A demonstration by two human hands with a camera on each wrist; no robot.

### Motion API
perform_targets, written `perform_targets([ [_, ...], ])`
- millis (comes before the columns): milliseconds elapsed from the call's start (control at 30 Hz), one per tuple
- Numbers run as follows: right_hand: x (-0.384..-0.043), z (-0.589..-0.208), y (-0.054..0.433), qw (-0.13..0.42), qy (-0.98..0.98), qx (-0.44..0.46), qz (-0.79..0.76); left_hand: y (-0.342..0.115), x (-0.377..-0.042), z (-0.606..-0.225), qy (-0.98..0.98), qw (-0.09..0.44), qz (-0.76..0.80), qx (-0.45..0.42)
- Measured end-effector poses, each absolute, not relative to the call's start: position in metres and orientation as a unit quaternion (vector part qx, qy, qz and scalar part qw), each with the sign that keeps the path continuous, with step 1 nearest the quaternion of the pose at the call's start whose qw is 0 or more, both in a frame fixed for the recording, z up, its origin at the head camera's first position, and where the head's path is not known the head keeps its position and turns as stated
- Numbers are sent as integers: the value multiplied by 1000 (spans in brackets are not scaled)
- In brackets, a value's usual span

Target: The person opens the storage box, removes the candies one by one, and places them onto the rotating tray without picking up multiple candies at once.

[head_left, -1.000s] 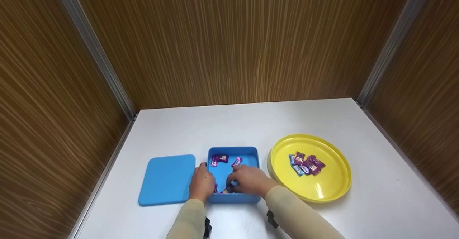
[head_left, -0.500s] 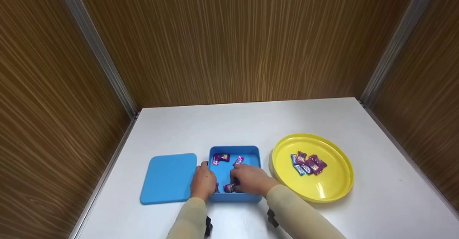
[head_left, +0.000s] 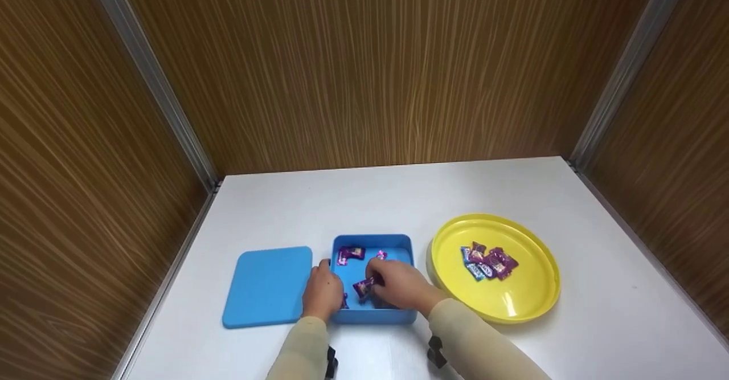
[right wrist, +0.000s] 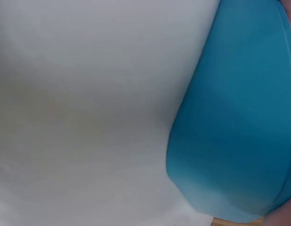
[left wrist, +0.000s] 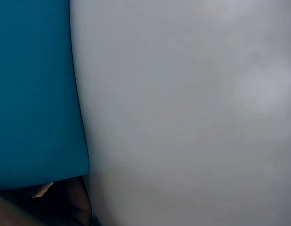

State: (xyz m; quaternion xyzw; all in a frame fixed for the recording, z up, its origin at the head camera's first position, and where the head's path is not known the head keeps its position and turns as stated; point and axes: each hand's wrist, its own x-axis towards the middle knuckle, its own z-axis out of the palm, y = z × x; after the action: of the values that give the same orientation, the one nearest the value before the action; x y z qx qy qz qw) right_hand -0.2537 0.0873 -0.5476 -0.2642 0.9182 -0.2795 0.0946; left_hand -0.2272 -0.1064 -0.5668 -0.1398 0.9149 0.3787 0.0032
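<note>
A blue rectangular box [head_left: 373,316] stands on the white table in the head view. Over its left wall lies my left hand [head_left: 323,290], gripping that side; the thumb is hidden. Inside the box my right hand [head_left: 398,282] pinches a purple-wrapped candy [head_left: 362,289] between thumb and fingers, above the floor. Purple candies [head_left: 354,252] lie in the far left corner. A pink-purple candy [head_left: 381,254] shows just beyond the right hand, and another candy [head_left: 344,300] peeks out beside the left hand. Both wrist views show mostly the box's outer wall [left wrist: 37,94] and tabletop.
To the right stands a round yellow tray [head_left: 512,306] with several purple and blue wrapped candies [head_left: 495,263] in a heap. A flat blue lid [head_left: 267,286] lies left of the box. Wood-grain panels [head_left: 364,66] enclose the table at the back and sides.
The right hand has taken hold of a purple candy near the box's front wall and raised it slightly, away from that wall. The left hand stays on the box's left side.
</note>
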Motion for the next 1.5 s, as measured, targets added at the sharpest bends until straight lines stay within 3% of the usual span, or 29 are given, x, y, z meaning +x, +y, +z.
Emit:
perform_targets([
  [233, -263, -536, 100, 103, 893, -216, -381, -106, -226, -568, 913, 5, 383, -141],
  [400, -280, -521, 120, 73, 893, -170, -411, -107, -228, -566, 912, 8, 387, -137],
  [733, -308, -502, 200, 29, 906, -96, -412, -108, -228, -563, 910, 15, 390, -141],
  [867, -313, -510, 235, 52, 921, -52, -383, -109, -228, -564, 909, 18, 391, -143],
  [1033, -308, -523, 260, 132, 921, 22, -367, -111, -226, -566, 906, 20, 396, -147],
  [1200, -304, -532, 264, 158, 927, 17, -339, -111, -226, -566, 904, 15, 401, -150],
  [1500, -303, -533, 265, 102, 957, -24, -271, -112, -227, -567, 914, 3, 381, -138],
])
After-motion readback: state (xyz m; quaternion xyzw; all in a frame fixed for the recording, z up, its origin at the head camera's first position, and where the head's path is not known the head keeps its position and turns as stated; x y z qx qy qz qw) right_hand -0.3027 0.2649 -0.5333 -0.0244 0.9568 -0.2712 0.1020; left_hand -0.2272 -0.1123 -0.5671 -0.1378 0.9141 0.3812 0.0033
